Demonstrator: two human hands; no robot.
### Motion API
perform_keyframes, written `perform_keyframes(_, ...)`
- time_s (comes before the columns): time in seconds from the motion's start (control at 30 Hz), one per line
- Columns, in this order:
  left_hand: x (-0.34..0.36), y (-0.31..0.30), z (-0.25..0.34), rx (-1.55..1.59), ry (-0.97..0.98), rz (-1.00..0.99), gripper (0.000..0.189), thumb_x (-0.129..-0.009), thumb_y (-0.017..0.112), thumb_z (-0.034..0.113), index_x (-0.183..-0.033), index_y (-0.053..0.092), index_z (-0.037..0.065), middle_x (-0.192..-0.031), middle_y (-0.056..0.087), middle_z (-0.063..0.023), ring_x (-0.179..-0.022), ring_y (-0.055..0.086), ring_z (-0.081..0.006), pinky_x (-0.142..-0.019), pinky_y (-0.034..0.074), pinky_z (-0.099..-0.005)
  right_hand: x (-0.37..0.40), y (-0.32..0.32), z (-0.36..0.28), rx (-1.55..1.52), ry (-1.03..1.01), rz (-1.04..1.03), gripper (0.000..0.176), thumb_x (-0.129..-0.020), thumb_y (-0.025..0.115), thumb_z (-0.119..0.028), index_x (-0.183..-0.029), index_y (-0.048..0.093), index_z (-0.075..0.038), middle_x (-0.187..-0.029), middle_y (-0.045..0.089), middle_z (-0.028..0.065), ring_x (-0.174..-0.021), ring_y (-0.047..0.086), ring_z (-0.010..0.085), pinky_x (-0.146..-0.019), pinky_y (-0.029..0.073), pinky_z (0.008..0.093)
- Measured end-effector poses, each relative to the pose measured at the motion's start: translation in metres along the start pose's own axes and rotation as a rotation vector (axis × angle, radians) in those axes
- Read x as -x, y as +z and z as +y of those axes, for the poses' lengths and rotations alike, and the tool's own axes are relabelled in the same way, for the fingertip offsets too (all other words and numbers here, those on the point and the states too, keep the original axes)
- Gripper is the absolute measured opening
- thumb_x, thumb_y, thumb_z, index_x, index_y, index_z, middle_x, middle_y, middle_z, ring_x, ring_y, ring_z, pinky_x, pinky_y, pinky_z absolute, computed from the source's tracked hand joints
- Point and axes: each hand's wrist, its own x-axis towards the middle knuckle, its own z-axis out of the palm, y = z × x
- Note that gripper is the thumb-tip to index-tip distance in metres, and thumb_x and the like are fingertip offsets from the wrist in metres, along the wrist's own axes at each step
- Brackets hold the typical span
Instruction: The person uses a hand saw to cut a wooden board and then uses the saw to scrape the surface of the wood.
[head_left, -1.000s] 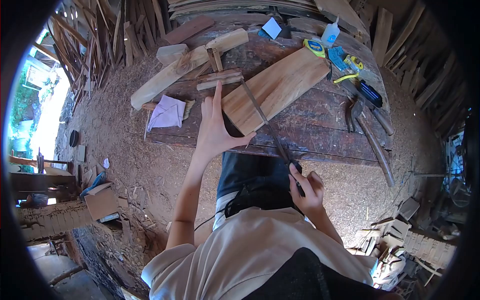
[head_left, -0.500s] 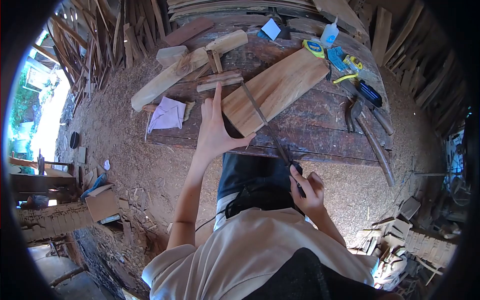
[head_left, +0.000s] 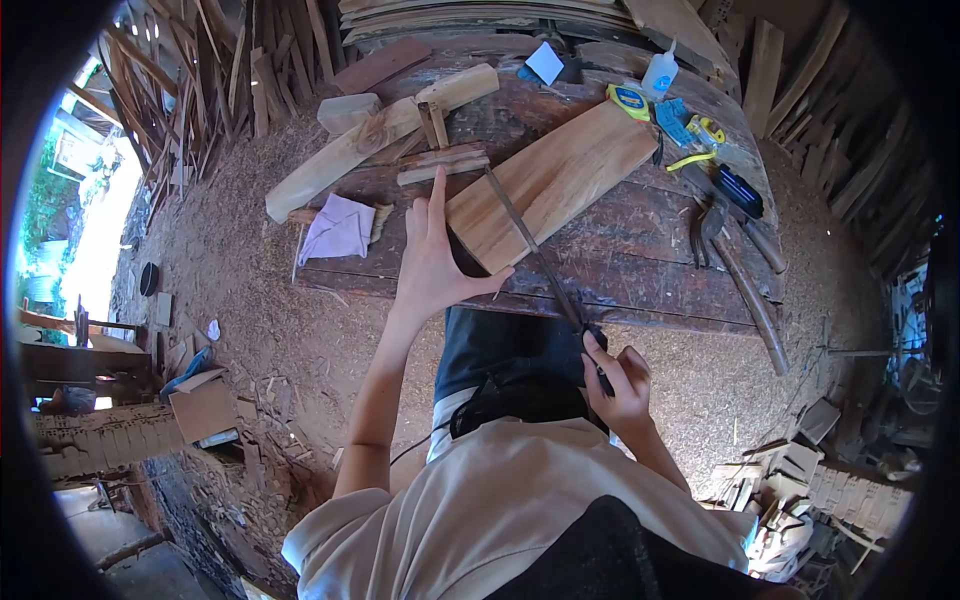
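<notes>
A pale wooden board (head_left: 575, 180) lies slantwise on the dark workbench. My left hand (head_left: 430, 258) is spread around its near left end, thumb at the near corner and index finger stretched past the far corner. A dark gap shows between palm and board end. My right hand (head_left: 617, 385) is closed around the black handle of a long, narrow-bladed tool that looks like a handsaw (head_left: 535, 250) seen edge-on. Its blade crosses the board, with the tip near a strip of wood (head_left: 442, 166). Whether the blade has cut in cannot be seen.
On the workbench (head_left: 640, 270) are a pink cloth (head_left: 338, 228), a long timber (head_left: 345, 160), a glue bottle (head_left: 659, 72), a tape measure (head_left: 628, 99), a yellow tape roll (head_left: 706, 131), a black case (head_left: 738, 190) and a hammer (head_left: 745, 285). Wood scraps litter the floor.
The view has shifted very slightly. Both hands, the handsaw and the board keep nearly the same positions relative to one another.
</notes>
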Motion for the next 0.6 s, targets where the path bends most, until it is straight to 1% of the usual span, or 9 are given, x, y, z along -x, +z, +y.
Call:
perform_keyframes(0.13,0.002,0.000,0.001,-0.014,0.009,-0.013,0.136,-0.056,0.091,0.039,-0.158,0.010,-0.001,-0.116,0.045,-0.0217,-0.107,0.046,-0.0384,-0.096,0.043,-0.0467,-0.018,0.013,0.001,0.014,0.010,-0.019,0.048,-0.077,0.076,0.006,-0.124,0.069,-0.004,-0.054,0.049,0.0058,-0.047,0.043,0.0238,-0.052,0.039,0.0341)
perform_keyframes(0.2,0.002,0.000,0.001,-0.016,0.007,-0.009,0.136,-0.056,0.091,0.039,-0.158,0.010,-0.001,-0.116,0.045,-0.0216,-0.107,0.046,-0.0383,-0.096,0.043,-0.0468,-0.033,0.026,0.007,-0.050,-0.040,0.064,0.048,-0.078,0.075,0.005,-0.125,0.068,-0.005,-0.056,0.053,0.0066,-0.048,0.046,0.0245,-0.054,0.042,0.0340)
perform_keyframes(0.23,0.002,0.000,0.001,-0.019,0.005,-0.006,0.136,-0.056,0.091,0.039,-0.158,0.011,0.000,-0.116,0.045,-0.0215,-0.106,0.046,-0.0382,-0.096,0.043,-0.0468,-0.035,0.025,0.006,-0.052,-0.043,0.065,0.048,-0.078,0.075,0.005,-0.125,0.068,-0.005,-0.056,0.053,0.0066,-0.048,0.046,0.0245,-0.054,0.042,0.0340)
perform_keyframes(0.3,0.003,0.001,0.001,-0.015,-0.002,0.002,0.136,-0.056,0.091,0.040,-0.158,0.011,0.000,-0.116,0.045,-0.0214,-0.106,0.046,-0.0380,-0.095,0.043,-0.0469,-0.039,0.021,0.003,-0.037,-0.008,-0.008,0.047,-0.077,0.076,0.008,-0.123,0.069,-0.001,-0.061,0.057,0.0089,-0.051,0.045,0.0223,-0.053,0.039,0.0341)
perform_keyframes(0.4,0.004,-0.001,0.001,-0.004,-0.012,0.008,0.136,-0.056,0.091,0.039,-0.158,0.011,0.000,-0.116,0.045,-0.0212,-0.106,0.046,-0.0379,-0.095,0.043,-0.0468,-0.021,0.011,0.001,-0.010,-0.013,-0.015,0.048,-0.076,0.076,0.008,-0.123,0.069,-0.001,-0.063,0.058,0.0088,-0.052,0.045,0.0219,-0.052,0.038,0.0338)
perform_keyframes(0.5,0.001,0.000,0.000,0.010,-0.001,0.004,0.136,-0.055,0.092,0.038,-0.158,0.011,0.000,-0.116,0.045,-0.0212,-0.106,0.046,-0.0378,-0.096,0.042,-0.0463,0.000,0.001,-0.001,0.000,0.013,-0.017,0.049,-0.075,0.077,0.008,-0.122,0.069,0.000,-0.061,0.056,0.0079,-0.051,0.044,0.0216,-0.050,0.036,0.0334)
perform_keyframes(0.6,0.001,-0.001,0.001,0.022,0.002,-0.018,0.137,-0.054,0.092,0.036,-0.158,0.011,0.000,-0.115,0.045,-0.0215,-0.106,0.046,-0.0378,-0.096,0.042,-0.0460,-0.003,0.002,-0.001,-0.009,0.014,-0.022,0.050,-0.074,0.077,0.009,-0.123,0.068,0.000,-0.061,0.056,0.0072,-0.052,0.044,0.0212,-0.049,0.035,0.0333)
